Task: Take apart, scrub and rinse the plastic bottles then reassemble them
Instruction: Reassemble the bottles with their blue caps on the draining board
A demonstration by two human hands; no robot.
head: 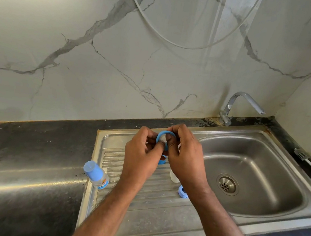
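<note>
Standing at lower left of the frame on the edge of the ribbed draining board point(140, 211), a small plastic bottle point(96, 175) with blue cap on, tilting toward the dark countertop point(31, 142); curling at centre above the board, left hand point(143, 151), thumb and fingertips pinching the left side of a blue ring point(163, 137); being held up at centre of the frame, that ring, with a pale insert showing inside it; peeking out just below the hands, a second blue piece point(162, 160), mostly hidden; pinching the ring's right side, right hand point(183, 152), thumb pressing on the pale insert; showing below the right wrist, a clear bottle body point(174, 177), partly covered; lying right of centre near the basin's edge, another blue ring point(182, 192); sitting at right, the steel sink basin point(261, 165) with its drain; arching at upper right above the basin, a chrome tap point(237, 106).
</note>
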